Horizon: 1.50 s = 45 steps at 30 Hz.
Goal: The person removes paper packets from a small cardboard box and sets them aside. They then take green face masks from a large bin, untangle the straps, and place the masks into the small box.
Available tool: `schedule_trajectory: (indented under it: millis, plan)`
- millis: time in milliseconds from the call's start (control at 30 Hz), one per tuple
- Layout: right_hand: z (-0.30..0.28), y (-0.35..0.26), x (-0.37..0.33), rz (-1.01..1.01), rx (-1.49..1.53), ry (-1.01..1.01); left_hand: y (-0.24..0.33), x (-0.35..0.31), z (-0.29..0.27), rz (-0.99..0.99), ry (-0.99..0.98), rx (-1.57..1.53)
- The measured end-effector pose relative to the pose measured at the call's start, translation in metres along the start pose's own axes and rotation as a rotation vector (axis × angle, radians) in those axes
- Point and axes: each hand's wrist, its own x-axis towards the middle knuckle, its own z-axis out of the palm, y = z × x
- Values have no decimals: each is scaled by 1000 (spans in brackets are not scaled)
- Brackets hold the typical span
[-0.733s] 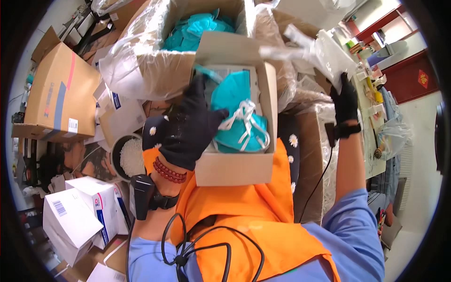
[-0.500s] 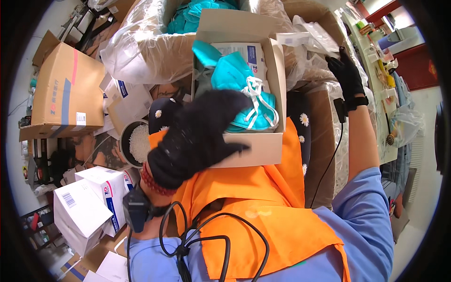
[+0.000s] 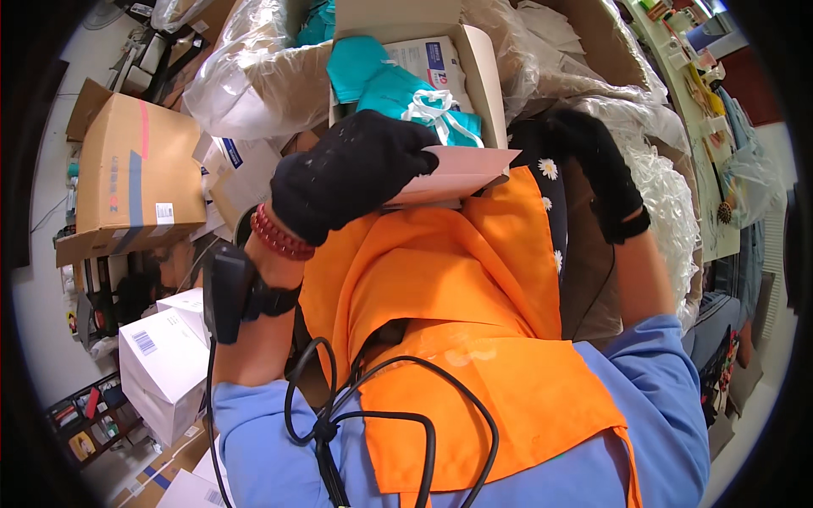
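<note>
My left hand (image 3: 351, 169), in a black glove, is closed on the front flap (image 3: 461, 173) of a small white cardboard box (image 3: 489, 80). The flap is tilted up under my fingertips. Inside the box lie teal face masks (image 3: 398, 93) with white straps (image 3: 432, 110), beside a white printed packet (image 3: 436, 63). My right hand (image 3: 589, 157), also black-gloved, is just right of the box above my dark daisy-patterned trouser leg (image 3: 548, 169). I see nothing in it; its fingertips blur into the dark cloth.
Plastic-lined cartons (image 3: 254, 93) stand ahead; the right one holds white packets (image 3: 550, 25). To the left are a brown carton (image 3: 127, 169) and white boxes (image 3: 165, 347). A long table (image 3: 711, 195) with clutter runs along the right. Black cables (image 3: 406, 415) hang over my orange apron (image 3: 474, 372).
My right hand has let go of a white packet over the right carton and come back toward the box. My left hand has taken hold of the front flap, which has tilted up.
</note>
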Motion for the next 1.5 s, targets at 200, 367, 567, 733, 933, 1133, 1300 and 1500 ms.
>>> schedule_trajectory:
  millis: [200, 367, 567, 733, 933, 1133, 1300, 1500]
  plan:
    - [72, 28, -44, -369, -358, -357, -8, -2, 2, 198, 20, 214]
    - [161, 35, -71, -250, -393, -566, 6, 1, -3, 68, -23, 81]
    - [156, 20, -72, -216, -545, -616, -2, 1, -9, 82, -48, 0]
    - [140, 15, -67, -66, -660, -602, 20, 0, -1, -106, -139, -140]
    - [34, -3, -42, 75, -416, -660, 19, -52, 31, 44, 55, -158]
    - [10, -73, -2, 134, -255, -69, 19, -49, 37, 13, 58, -265]
    - [62, -80, 91, -504, -242, -74, 10, -40, 44, 54, 87, -279]
    - [114, -69, 175, -297, -634, -287, 12, -37, 19, -357, 419, -432]
